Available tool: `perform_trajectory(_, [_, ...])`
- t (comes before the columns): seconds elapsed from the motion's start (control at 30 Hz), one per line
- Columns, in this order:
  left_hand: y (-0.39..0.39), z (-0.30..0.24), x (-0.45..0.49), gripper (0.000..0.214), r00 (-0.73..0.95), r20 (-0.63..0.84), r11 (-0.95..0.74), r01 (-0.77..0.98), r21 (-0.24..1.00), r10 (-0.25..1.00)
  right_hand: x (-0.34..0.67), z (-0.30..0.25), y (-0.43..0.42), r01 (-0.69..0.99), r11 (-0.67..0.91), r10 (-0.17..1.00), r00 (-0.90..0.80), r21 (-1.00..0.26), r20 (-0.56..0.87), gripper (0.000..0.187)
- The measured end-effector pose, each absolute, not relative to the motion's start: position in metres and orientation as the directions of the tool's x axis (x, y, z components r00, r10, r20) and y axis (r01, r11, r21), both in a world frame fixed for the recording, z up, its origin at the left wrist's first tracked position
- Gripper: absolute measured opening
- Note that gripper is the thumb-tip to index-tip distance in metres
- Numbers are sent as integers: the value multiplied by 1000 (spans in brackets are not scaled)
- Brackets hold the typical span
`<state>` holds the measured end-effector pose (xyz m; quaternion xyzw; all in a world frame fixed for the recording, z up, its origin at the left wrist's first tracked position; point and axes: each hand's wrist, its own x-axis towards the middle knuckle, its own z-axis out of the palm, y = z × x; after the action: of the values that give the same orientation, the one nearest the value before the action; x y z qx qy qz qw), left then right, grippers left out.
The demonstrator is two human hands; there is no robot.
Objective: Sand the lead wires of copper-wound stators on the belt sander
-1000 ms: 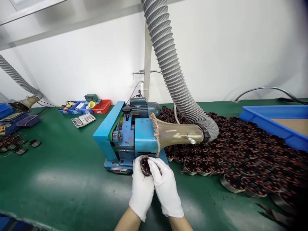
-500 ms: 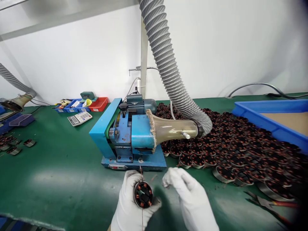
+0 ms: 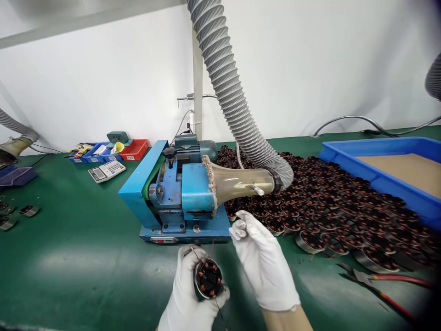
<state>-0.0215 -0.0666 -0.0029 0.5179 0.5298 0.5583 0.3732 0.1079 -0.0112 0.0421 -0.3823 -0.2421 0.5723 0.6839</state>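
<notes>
My left hand (image 3: 186, 292), in a white glove, is wrapped round a motor stator (image 3: 209, 279). The stator is a round metal ring with a black inside and copper windings. Thin wire leads stick out at its upper and lower edges. To the right of it, and slightly higher, my gloved right hand (image 3: 263, 262) is raised with thumb and fingers drawn together, apart from the stator. Whatever its fingertips pinch, if anything, is too small to make out. Just beyond both hands stands a blue belt-driven machine (image 3: 172, 184) with a motor and a clear funnel (image 3: 237, 181).
A grey ribbed hose (image 3: 230, 92) rises from the funnel. Many stators (image 3: 320, 197) crowd the right side, beside a blue tray (image 3: 347, 161). Red-handled cutters (image 3: 375, 278) lie front right. A calculator (image 3: 106, 171) and small bins (image 3: 135, 149) stand back left on the green table (image 3: 86, 257).
My right hand has moved up, towards the funnel, its fingers still drawn together. The stator has turned a little in my left hand, its leads now slanting. The view has shifted slightly right.
</notes>
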Motion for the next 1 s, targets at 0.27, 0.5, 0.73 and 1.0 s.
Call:
perform_trajectory(0.27, [-21, 2, 0, 45, -366, -138, 89, -147, 985, 920, 76, 17, -11, -100, 128, 988, 102, -987, 117, 21])
perform_trajectory(0.5, [-1, 1, 11, 36, -407, -95, 33, -155, 987, 908, 74, 17, 8, -47, 102, 982, 164, -994, 93, 23])
perform_trajectory(0.73, [0, 11, 8, 36, -360, -61, 9, -144, 990, 931, 73, 13, 7, -122, 72, 985, 165, -990, 51, 26])
perform_trajectory(1.0, [-17, 7, 0, 45, -276, -90, 38, -190, 981, 957, 71, 12, -13, -74, 123, 974, 200, -990, 106, 24])
